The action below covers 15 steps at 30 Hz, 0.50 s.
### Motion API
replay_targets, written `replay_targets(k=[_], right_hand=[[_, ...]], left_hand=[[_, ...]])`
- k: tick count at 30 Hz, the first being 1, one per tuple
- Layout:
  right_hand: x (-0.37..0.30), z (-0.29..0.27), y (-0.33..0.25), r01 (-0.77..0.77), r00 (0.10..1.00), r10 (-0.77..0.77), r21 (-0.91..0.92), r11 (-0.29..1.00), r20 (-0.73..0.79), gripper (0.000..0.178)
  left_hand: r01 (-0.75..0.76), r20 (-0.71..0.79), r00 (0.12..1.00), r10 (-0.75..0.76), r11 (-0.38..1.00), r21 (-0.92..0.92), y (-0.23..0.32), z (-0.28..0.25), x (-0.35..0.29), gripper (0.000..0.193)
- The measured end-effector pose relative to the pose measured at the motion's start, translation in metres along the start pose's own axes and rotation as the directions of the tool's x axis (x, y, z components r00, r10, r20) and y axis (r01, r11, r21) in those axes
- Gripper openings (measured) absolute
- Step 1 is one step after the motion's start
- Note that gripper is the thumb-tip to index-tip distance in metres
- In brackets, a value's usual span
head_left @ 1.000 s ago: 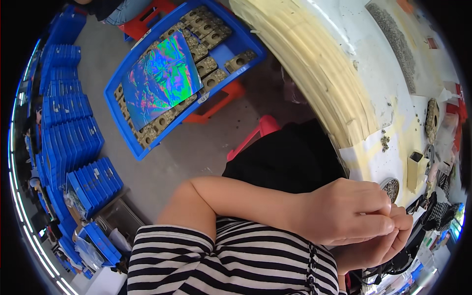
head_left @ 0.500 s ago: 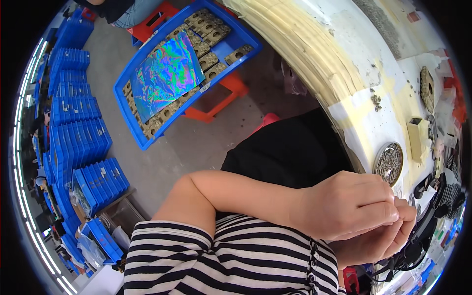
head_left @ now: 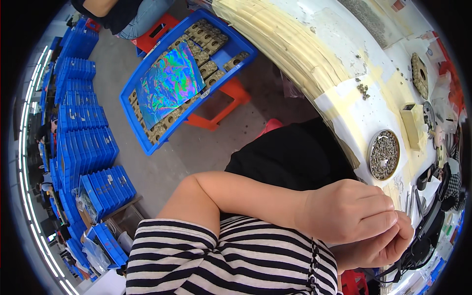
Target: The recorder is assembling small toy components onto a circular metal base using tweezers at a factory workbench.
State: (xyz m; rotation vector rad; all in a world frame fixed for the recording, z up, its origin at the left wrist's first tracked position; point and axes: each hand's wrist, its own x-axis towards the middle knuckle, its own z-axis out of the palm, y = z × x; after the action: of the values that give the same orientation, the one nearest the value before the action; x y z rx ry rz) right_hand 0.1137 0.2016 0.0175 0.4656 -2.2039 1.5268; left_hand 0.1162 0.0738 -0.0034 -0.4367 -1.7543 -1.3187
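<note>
While both hands are drawn together at the lower right of the head view, the left hand [head_left: 351, 211] lies on top with its fingers curled into a loose fist, and the right hand [head_left: 381, 248] sits just beneath it, fingers bent inward and touching the left fingertips. Whatever is pinched between them is hidden by the fingers, so I cannot tell what they grip or whether they grip anything. The left forearm crosses over a black-and-white striped shirt [head_left: 221, 260] and a black garment [head_left: 290, 157] on the lap.

Just above the hands, on the pale yellow and white tabletop [head_left: 319, 44], stands a round metal dish [head_left: 384, 154] filled with small grey parts, near the tabletop's curved edge. Beside it, farther along, lies a small cream rectangular block [head_left: 410, 125], and beyond that a dark square pad [head_left: 419, 74]. A little cluster of loose small parts [head_left: 363, 89] rests on the bare surface. Black cables and tools [head_left: 427, 231] crowd the right rim next to the hands.

On the floor to the left, a large blue tray [head_left: 132, 105] rests on an orange stool [head_left: 223, 105]; it holds rows of small brown pieces and an iridescent sheet [head_left: 169, 83]. Stacks of blue bins [head_left: 83, 132] line the far left
</note>
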Motion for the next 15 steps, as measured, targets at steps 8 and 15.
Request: replay_targets(k=[8, 15], right_hand=[[0.008, -0.004, 0.001, -0.175, 0.974, 0.136, 0.219, 0.96, 0.183, 0.025], [0.007, 0.008, -0.005, -0.347, 0.925, 0.239, 0.399, 0.849, 0.295, 0.025]], left_hand=[[-0.079, -0.14, 0.988, 0.068, 0.994, -0.07, -0.005, -0.004, 0.005, 0.014], [-0.098, -0.194, 0.979, 0.056, 0.972, -0.213, -0.008, -0.022, 0.003, 0.012]])
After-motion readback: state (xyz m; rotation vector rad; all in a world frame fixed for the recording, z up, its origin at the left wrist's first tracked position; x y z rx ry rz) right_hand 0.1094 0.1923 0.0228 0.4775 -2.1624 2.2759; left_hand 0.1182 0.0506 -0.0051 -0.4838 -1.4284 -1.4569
